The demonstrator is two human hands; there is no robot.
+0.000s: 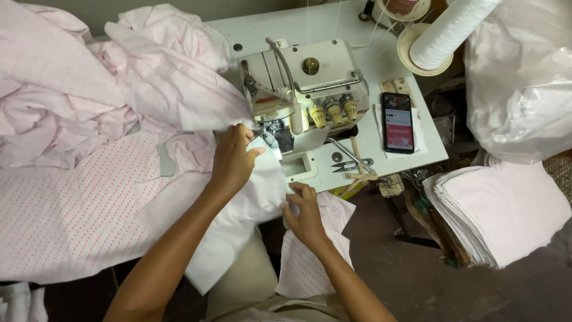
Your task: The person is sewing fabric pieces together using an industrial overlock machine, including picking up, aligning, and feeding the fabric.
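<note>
Two hands work at one white overlock sewing machine [304,98] in the head view. Left hand [231,160] presses closed on the white fabric piece [250,203] just at the needle, at 12 o'clock from the wrist. Right hand [305,214] lies flat on the same piece, fingers spread, at 4 o'clock. I judge the seam only begun. One phone [398,122], one scissors [351,166], one stack of cut pieces [506,209] at 3 o'clock; sewn dotted cloth [77,203] at 9 o'clock.
</note>
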